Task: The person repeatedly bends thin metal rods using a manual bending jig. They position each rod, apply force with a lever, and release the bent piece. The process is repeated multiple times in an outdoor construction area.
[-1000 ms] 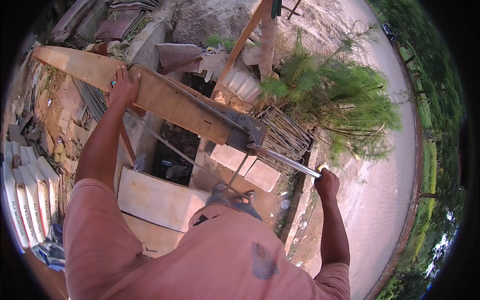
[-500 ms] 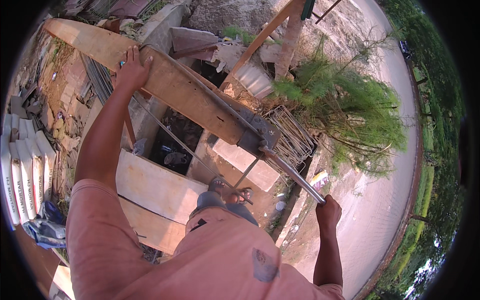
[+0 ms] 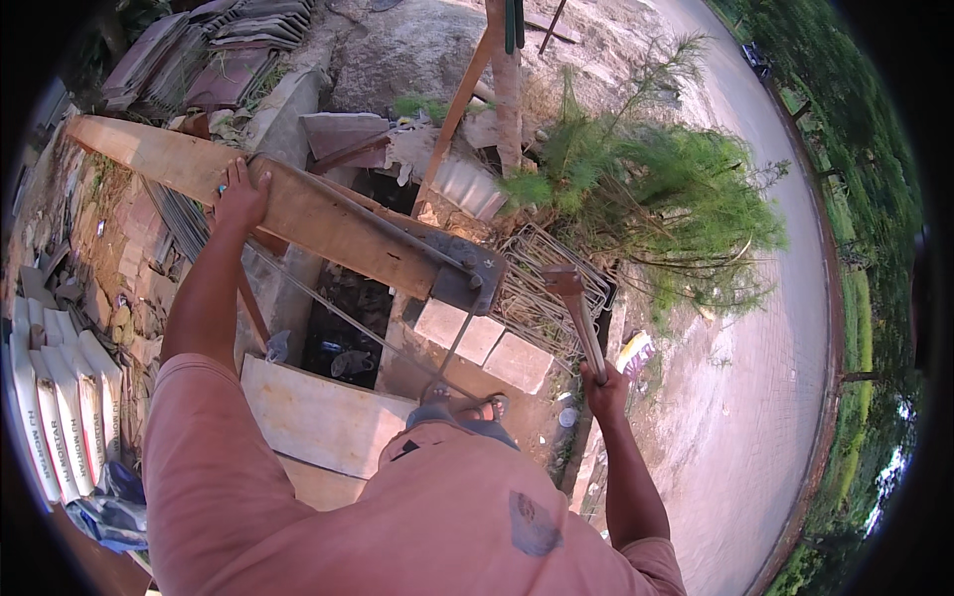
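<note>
A long wooden plank (image 3: 338, 223) slants across in front of me, with a dark metal plate (image 3: 471, 278) at its right end. My left hand (image 3: 240, 199) lies on the plank, fingers spread, near its far edge. My right hand (image 3: 605, 389) is closed round the pipe handle of a bar-bending lever (image 3: 581, 323). The lever's head (image 3: 562, 281) is in the air, apart from the plate. Below the plate a thin metal rod (image 3: 458, 343) slopes down toward my feet. Another thin rod (image 3: 333, 306) runs below the plank; whether the two join, I cannot tell.
Bent metal stirrups (image 3: 532, 263) lie piled beyond the plate, beside a green bush (image 3: 686, 199). Pale blocks (image 3: 487, 343) sit below the plate. A dark pit (image 3: 343, 328) opens under the plank. White bags (image 3: 70, 397) stand at left; a paved road (image 3: 765, 397) runs along the right.
The lever has come off the plate and swung more upright as my right hand drew in leftward. My left hand stays on the plank. The whole view has shifted somewhat.
</note>
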Demonstrator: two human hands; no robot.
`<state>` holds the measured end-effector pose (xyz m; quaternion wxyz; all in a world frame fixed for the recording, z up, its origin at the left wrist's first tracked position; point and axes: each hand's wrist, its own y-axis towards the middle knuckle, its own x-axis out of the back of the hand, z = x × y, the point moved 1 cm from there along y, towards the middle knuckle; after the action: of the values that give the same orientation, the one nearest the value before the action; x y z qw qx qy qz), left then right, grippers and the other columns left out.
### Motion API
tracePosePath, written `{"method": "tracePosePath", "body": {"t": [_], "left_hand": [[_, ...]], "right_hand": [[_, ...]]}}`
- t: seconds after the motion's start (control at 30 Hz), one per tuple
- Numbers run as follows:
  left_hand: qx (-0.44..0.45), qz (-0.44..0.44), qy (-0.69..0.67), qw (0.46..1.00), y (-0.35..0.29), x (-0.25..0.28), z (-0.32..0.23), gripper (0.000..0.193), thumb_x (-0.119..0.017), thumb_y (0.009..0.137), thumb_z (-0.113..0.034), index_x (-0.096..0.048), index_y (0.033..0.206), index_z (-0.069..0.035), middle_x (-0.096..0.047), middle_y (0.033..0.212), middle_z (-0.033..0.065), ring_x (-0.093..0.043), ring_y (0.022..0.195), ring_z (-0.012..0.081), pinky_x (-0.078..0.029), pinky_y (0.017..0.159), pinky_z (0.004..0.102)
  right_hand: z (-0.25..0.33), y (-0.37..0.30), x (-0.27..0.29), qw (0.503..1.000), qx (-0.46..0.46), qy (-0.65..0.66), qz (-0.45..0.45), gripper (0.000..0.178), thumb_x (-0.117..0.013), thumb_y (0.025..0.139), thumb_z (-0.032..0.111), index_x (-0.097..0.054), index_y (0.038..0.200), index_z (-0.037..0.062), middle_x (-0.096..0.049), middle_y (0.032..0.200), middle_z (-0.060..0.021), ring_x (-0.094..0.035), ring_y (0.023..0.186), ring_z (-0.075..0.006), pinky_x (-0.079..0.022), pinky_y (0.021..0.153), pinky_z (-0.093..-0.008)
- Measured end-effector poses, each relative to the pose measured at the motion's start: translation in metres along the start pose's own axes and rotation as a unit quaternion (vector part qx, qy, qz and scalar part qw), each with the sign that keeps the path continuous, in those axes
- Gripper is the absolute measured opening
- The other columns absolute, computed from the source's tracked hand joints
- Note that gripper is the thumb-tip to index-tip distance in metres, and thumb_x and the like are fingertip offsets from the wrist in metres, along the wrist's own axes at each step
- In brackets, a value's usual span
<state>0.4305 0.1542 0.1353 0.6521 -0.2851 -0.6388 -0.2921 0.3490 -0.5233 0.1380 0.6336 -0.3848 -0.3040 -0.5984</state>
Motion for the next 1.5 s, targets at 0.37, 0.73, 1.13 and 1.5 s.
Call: {"method": "tracePosePath", "body": {"t": [0.37, 0.73, 1.13, 1.5], "left_hand": [[0.086, 0.043, 0.011, 0.995, -0.024, 0.025, -0.022, 0.083, -0.032, 0.092, -0.065, -0.019, 0.151, -0.008, -0.023, 0.157, 0.0095, -0.026, 0.143, 0.0291, -0.020, 0.109, 0.0625], [0.205, -0.241, -0.497, 0.808, -0.085, 0.000, 0.084, 0.042, -0.044, 0.095, -0.025, -0.058, 0.123, 0.003, -0.059, 0.124, 0.0227, -0.057, 0.116, 0.0352, -0.042, 0.098, 0.0416], [0.013, -0.198, -0.320, 0.926, 0.027, 0.005, 0.031, 0.052, -0.048, 0.096, -0.040, -0.051, 0.132, -0.003, -0.059, 0.121, 0.0245, -0.057, 0.112, 0.0388, -0.044, 0.093, 0.0456], [-0.018, -0.367, -0.433, 0.823, 0.052, 0.102, -0.004, 0.052, -0.045, 0.097, -0.050, -0.060, 0.092, -0.001, -0.063, 0.083, 0.0198, -0.060, 0.076, 0.0403, -0.044, 0.068, 0.0461]], "right_hand": [[0.109, -0.062, -0.079, 0.897, -0.002, 0.353, 0.265, 0.027, -0.068, 0.089, 0.017, -0.066, 0.110, 0.0005, -0.067, 0.086, -0.0024, -0.060, 0.077, -0.0082, -0.049, 0.069, -0.0263], [0.099, -0.051, -0.083, 0.928, 0.017, 0.286, 0.237, 0.028, -0.070, 0.085, 0.022, -0.066, 0.104, 0.0006, -0.067, 0.079, -0.0090, -0.063, 0.072, -0.0140, -0.051, 0.069, -0.0313], [0.150, -0.013, 0.014, 0.867, 0.080, 0.466, 0.157, 0.017, -0.065, 0.088, 0.011, -0.060, 0.096, -0.0036, -0.064, 0.073, -0.0079, -0.061, 0.066, -0.0113, -0.049, 0.059, -0.0271], [0.174, 0.093, 0.071, 0.857, 0.125, 0.499, 0.016, 0.014, -0.064, 0.088, 0.009, -0.056, 0.087, -0.0015, -0.059, 0.066, -0.0057, -0.054, 0.054, -0.0103, -0.044, 0.050, -0.0263]]}}
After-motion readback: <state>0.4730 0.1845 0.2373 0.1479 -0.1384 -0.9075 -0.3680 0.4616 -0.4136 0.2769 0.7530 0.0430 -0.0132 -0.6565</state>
